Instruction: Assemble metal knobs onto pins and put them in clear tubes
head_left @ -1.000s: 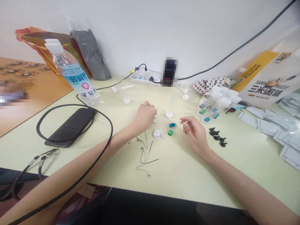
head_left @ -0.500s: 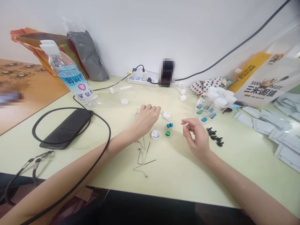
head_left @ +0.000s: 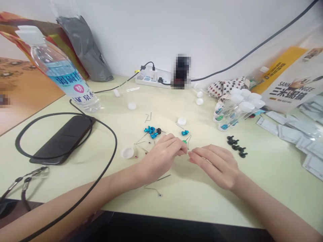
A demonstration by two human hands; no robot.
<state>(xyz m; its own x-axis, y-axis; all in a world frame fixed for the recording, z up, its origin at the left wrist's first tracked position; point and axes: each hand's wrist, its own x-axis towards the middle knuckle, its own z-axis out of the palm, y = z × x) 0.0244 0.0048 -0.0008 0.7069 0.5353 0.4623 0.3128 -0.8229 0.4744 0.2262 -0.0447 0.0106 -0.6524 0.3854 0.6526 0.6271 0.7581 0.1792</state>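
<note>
Both hands meet at the middle of the pale green table [head_left: 196,195]. My left hand [head_left: 161,156] is closed in a pinch, its fingertips by a small green part [head_left: 185,141] and a thin metal pin; what it grips is too small to name. My right hand [head_left: 214,163] lies palm down with fingers together, its tips touching the left fingertips. Behind them lie blue parts [head_left: 150,131], another blue part [head_left: 185,132], a white cap [head_left: 127,152] and bent metal pins [head_left: 153,188].
A water bottle [head_left: 60,77] stands at the back left beside a black phone [head_left: 62,139] ringed by a black cable. Clear tubes with white caps [head_left: 234,109] and black screws [head_left: 237,148] lie to the right, with packets [head_left: 290,132]. A power strip [head_left: 148,79] sits by the wall.
My left hand drew back toward me from the far pins, uncovering the blue parts. My right hand turned palm down and moved in until the fingertips met. The white cap now lies further left.
</note>
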